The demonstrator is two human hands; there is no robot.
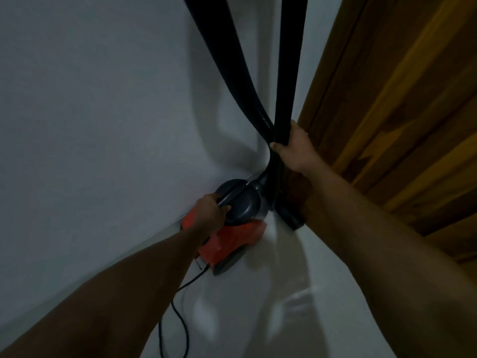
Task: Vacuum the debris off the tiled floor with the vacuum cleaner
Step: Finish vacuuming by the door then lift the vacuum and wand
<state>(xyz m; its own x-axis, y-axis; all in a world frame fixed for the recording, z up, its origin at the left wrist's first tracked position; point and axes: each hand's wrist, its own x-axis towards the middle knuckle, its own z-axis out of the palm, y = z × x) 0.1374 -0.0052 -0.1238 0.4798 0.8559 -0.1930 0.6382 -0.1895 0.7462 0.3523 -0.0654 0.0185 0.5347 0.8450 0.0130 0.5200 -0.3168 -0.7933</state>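
A red and dark grey vacuum cleaner stands on the pale tiled floor in the corner, against the white wall. My left hand grips the grey carry handle on top of it. My right hand grips the black hose and wand, which rise together out of the top of the view. The black floor nozzle rests on the floor by the door. No debris shows on the dim floor.
A white wall fills the left. A wooden door stands on the right, close to my right arm. The black power cord trails from the vacuum cleaner across the floor toward the bottom edge.
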